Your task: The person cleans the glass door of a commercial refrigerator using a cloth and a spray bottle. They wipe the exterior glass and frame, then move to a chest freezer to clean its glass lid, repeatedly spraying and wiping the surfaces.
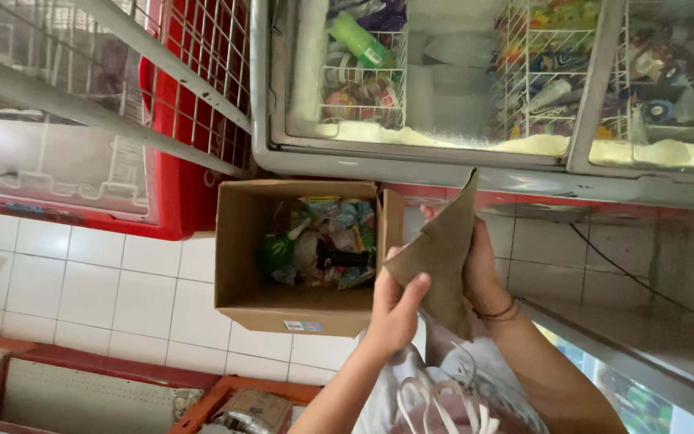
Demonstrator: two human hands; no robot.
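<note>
A piece of brown cardboard (443, 249) is held up between both hands, bent into a pointed shape. My left hand (395, 301) grips its lower left corner with the fingers curled over the edge. Behind the sheet, my right hand (479, 265) holds its right side; a dark band circles that wrist. Just left of the hands sits an open cardboard box (238, 241) on the white tiled floor, holding several colourful wrapped packets (323, 241).
A grey chest freezer (411, 165) with frosted walls and white wire baskets of packaged goods stands ahead. A red freezer (178, 193) with wire racks is at left. An orange-framed shelf (226, 394) sits at lower left.
</note>
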